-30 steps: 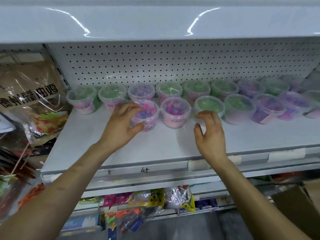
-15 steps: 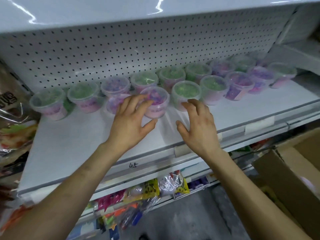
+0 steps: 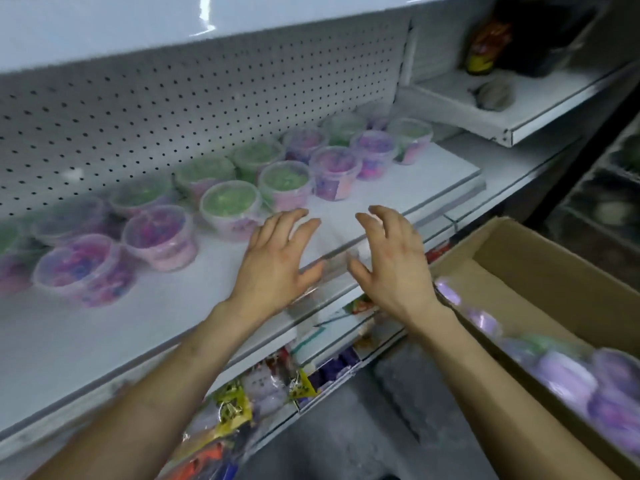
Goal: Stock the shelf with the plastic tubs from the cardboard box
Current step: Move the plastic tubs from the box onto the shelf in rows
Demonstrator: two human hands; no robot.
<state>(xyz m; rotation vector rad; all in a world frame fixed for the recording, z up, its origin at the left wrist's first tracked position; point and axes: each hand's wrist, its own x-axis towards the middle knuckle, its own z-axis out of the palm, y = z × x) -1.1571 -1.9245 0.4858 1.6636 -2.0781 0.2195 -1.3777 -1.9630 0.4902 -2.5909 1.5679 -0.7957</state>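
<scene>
shelf (image 3: 104,341): white, runs left to right across the view, front half bare
pegboard (image 3: 138,109): white perforated back wall behind the shelf
cardboard box (image 3: 540,258): open, lower right, below and in front of the shelf's right end
tubs on shelf (image 3: 230,209): clear lidded plastic tubs, green or pink-purple fill, upright, two rough rows along the pegboard
tubs in box (image 3: 568,375): purple-lidded, blurred, packed along the box's near side
packets (image 3: 242,403): mixed coloured bags on the lower shelf, under the arms
left hand (image 3: 277,261): palm down over the shelf's front edge, fingers spread and nearly straight, holding nothing; fingertips just beside a green tub, contact unclear
right hand (image 3: 394,268): beside the left, over the shelf edge, fingers spread and loosely bent, holding nothing
</scene>
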